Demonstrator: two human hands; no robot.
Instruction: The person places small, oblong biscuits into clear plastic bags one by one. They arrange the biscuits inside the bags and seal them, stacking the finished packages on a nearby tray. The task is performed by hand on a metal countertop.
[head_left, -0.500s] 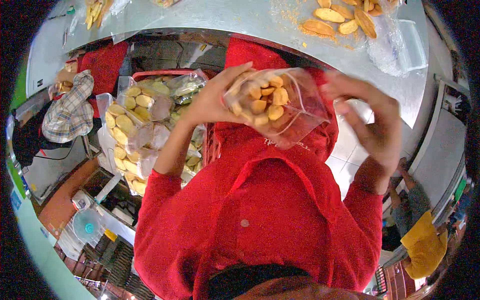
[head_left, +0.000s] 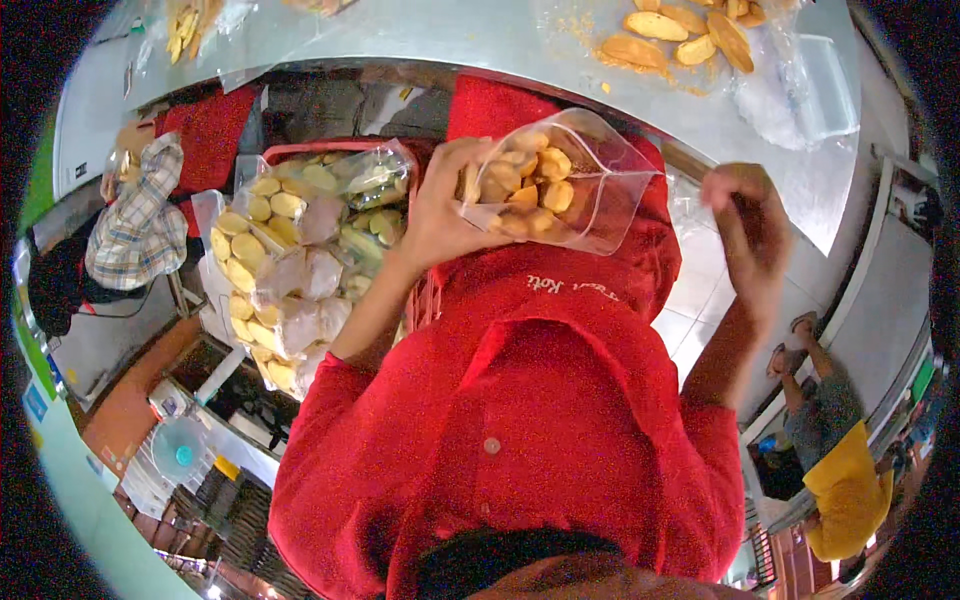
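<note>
My left hand point(head_left: 450, 205) grips a clear plastic bag point(head_left: 612, 215) by its filled end, above my red apron. Golden, toasted-looking bread pieces point(head_left: 548, 175) fill the part near my fingers. The bag lies tilted, with its wide mouth spread toward the right. Off to the right of that mouth is my right hand point(head_left: 752, 225), apart from the bag. Its fingers are bent and slightly blurred, with a gap between them and the thumb, and nothing shows in them.
Left of my lap, a red crate point(head_left: 290, 150) holds several filled clear bags point(head_left: 270, 230). Across the front runs a metal table point(head_left: 450, 35) with loose toasted slices point(head_left: 655, 30), crumbs and a clear plastic container point(head_left: 825, 85). Other people are at left and at lower right point(head_left: 845, 490).
My right hand has moved a little away from the bag, to the right. The bag has turned slightly and its mouth now stands wider and rounder. My left hand keeps its hold.
</note>
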